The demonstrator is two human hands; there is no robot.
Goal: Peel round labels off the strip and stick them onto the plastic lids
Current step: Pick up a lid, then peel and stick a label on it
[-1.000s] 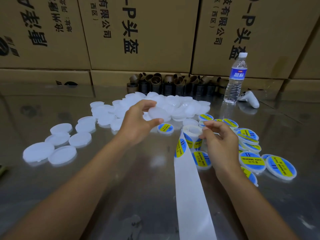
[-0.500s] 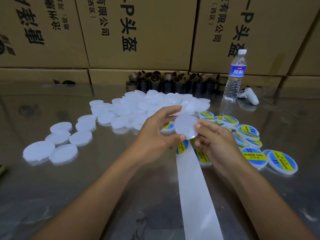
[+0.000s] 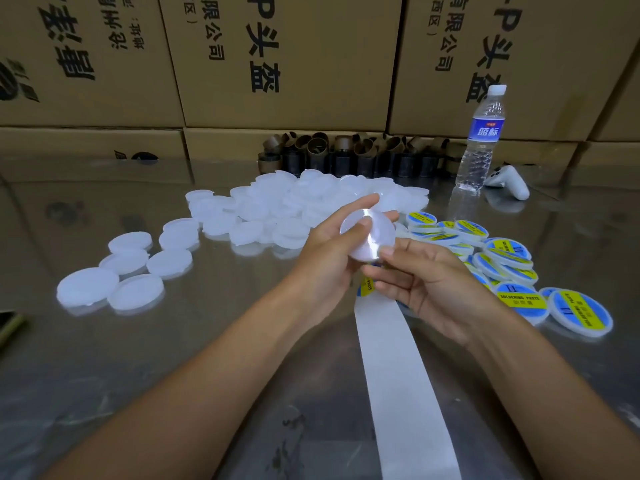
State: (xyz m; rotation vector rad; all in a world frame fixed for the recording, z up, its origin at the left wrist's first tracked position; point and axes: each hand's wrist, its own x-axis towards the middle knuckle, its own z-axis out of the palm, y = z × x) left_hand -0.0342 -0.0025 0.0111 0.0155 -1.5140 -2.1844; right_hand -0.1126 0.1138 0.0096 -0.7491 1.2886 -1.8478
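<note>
Cardboard boxes [image 3: 294, 57] wall off the far side of a shiny bench [image 3: 173, 358]. Over its middle, the left hand [image 3: 325, 258] grips a blank white lid [image 3: 372, 237], thumb across its face and fingers curled behind. The right hand [image 3: 426, 282] pinches the lid's near rim between thumb and forefinger. Just below the hands, one blue-and-yellow label [image 3: 366, 287] sits on the white strip [image 3: 398, 375], which runs towards the near edge. Blank lids [image 3: 277, 209] are heaped to the far left, and labelled lids [image 3: 512, 265] lie to the right. A water bottle [image 3: 479, 140] stands at the far right.
</note>
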